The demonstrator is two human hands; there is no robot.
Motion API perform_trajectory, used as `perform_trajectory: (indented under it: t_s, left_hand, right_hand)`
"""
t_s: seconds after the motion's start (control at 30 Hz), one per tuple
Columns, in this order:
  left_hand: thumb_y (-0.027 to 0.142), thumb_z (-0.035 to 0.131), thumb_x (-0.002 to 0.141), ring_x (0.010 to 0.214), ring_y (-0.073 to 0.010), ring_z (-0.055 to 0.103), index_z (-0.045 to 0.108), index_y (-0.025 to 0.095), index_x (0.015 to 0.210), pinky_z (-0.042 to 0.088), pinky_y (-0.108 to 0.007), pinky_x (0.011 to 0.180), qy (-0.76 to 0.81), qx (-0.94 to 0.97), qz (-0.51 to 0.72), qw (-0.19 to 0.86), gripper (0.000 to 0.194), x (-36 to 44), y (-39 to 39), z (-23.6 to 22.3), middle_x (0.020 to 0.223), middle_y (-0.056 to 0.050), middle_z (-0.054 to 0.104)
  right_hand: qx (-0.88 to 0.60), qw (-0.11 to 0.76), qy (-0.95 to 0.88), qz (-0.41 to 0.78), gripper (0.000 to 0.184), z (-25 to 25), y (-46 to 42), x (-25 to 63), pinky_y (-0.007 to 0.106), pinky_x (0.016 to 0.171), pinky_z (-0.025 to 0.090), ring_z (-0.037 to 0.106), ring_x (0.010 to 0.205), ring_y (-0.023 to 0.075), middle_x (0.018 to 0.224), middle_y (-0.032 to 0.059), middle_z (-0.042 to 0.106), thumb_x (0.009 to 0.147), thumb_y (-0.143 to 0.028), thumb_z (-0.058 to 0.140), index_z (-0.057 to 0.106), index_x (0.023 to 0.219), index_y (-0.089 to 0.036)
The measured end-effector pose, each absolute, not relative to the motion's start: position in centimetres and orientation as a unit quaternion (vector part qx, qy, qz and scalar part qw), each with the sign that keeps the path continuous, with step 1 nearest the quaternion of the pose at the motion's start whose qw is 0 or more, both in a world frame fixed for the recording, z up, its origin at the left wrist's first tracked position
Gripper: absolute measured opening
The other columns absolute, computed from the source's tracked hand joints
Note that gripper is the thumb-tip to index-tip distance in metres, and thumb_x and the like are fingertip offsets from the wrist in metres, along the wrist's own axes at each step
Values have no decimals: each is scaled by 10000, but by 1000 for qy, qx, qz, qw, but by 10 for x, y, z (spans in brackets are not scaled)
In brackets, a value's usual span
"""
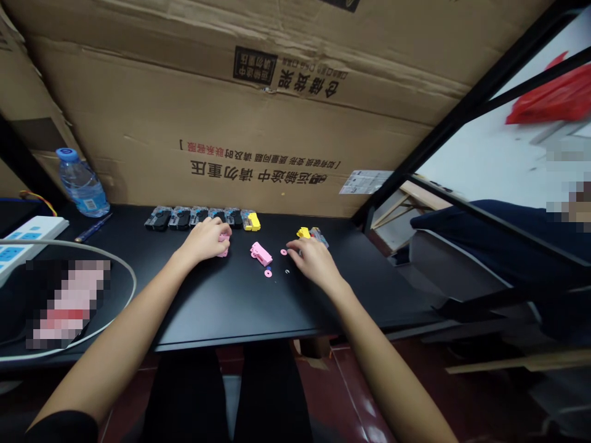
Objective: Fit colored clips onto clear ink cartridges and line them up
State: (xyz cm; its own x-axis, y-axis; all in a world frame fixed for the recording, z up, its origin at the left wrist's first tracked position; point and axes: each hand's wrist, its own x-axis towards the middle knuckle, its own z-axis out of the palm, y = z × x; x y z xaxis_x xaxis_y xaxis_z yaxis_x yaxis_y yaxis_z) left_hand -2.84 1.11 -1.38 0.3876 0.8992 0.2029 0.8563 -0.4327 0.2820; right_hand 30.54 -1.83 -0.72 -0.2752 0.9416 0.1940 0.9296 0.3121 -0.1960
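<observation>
- Presently, I am watching through the head camera how the left hand (205,237) is closing its fingers around a pink block (224,243), which is showing only partly beside the fingertips.
- The right hand (316,258) is bending low, with its back turned upward; I am not able to tell if its fingers are pinching something, because the hand itself is hiding this.
- Just beside the right fingertips, one pink ring (284,252) is lying flat.
- Behind the same hand, a yellow piece (303,232) and a greyish piece (319,235) are showing, the second one partly covered.
- Between the two hands, a pink casing (261,253) is resting on the black table (231,307), touched by neither.
- Nearer to the table's front edge, another pink ring (268,274) is lying close to a small dark blue part (268,267), and a tiny pale clip (287,271) is lying to the right.
- Behind the left hand, five black-and-clear cases (180,218) are standing in a row, and a yellow case (252,221) is ending it at the right.
- Farther left, a pen (93,227), a water bottle (83,184) and a white power strip (33,241) are occupying the table.
- At the back, a cardboard sheet (258,135) is standing, its printing appearing upside down.
</observation>
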Motion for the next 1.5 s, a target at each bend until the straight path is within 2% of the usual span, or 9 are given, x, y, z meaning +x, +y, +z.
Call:
perform_trajectory:
  t_s: [0.3, 0.4, 0.63, 0.77, 0.87, 0.97, 1.07, 1.17, 1.5]
  left_hand:
    - [257, 541, 959, 1095, -316, 612, 771, 214, 1090, 508, -458, 940, 543, 829, 129, 13, 269, -26, 8, -14, 1176, -123, 696]
    - [268, 555, 959, 1080, -320, 613, 768, 216, 1070, 502, -460, 935, 542, 828, 144, 14, 245, -27, 9, -16, 1159, -126, 696]
    - [239, 569, 947, 1097, -326, 605, 767, 229, 1042, 491, -465, 973, 541, 824, 164, 25, 220, -27, 8, -18, 1146, -122, 690]
    - [257, 557, 958, 1098, -332, 604, 769, 227, 1063, 503, -470, 956, 540, 827, 153, 21, 239, -27, 8, -17, 1163, -128, 688]
    - [250, 559, 959, 1106, -326, 603, 764, 230, 1075, 504, -458, 939, 543, 827, 144, 12, 237, -28, 8, -17, 1176, -126, 690]
    - [246, 556, 963, 1115, -330, 603, 760, 225, 1080, 505, -462, 928, 549, 825, 137, -1, 237, -29, 9, -18, 1178, -130, 691]
    - [262, 561, 967, 1121, -330, 607, 757, 229, 1078, 504, -455, 924, 554, 821, 136, -5, 228, -30, 10, -19, 1180, -129, 689]
    - [263, 572, 962, 1119, -329, 608, 758, 230, 1069, 499, -454, 938, 556, 819, 144, 3, 217, -31, 10, -20, 1178, -130, 687]
    - [273, 570, 960, 1104, -338, 607, 766, 223, 1067, 496, -468, 934, 555, 819, 149, 3, 228, -30, 11, -21, 1166, -138, 684]
  right_hand:
    - [-547, 190, -800, 159, 303, -11, -10, 257, 327, 825, 532, 749, 951, 244, 1055, 85, 817, 990, -484, 703, 806, 1057, -208]
    - [-534, 171, -800, 214, 254, -11, -4, 247, 302, 754, 518, 760, 869, 229, 928, 52, 824, 966, -450, 708, 796, 894, -223]
    - [-498, 218, -782, 306, 233, -17, 5, 247, 285, 689, 547, 749, 761, 201, 839, 34, 797, 935, -434, 719, 621, 889, -227]
    - [-469, 284, -764, 340, 257, -20, 9, 258, 320, 713, 596, 739, 796, 189, 997, 63, 778, 961, -448, 662, 574, 1060, -228]
    - [-492, 325, -721, 363, 481, -16, 13, 276, 343, 716, 626, 747, 792, 183, 1101, 74, 721, 956, -427, 640, 485, 1360, -218]
    - [-535, 285, -715, 349, 554, -10, 15, 293, 335, 711, 616, 737, 771, 177, 1090, 71, 702, 942, -338, 594, 464, 1464, -205]
    - [-570, 246, -744, 245, 367, -7, 14, 305, 341, 759, 579, 704, 846, 197, 1067, 62, 707, 873, -271, 589, 612, 1235, -213]
    - [-570, 216, -775, 166, 166, -7, 14, 309, 342, 773, 528, 646, 842, 212, 921, 30, 681, 825, -280, 620, 585, 980, -234]
    - [-586, 60, -794, 146, 173, -14, 32, 311, 314, 731, 491, 696, 829, 233, 868, 56, 740, 876, -350, 798, 692, 915, -219]
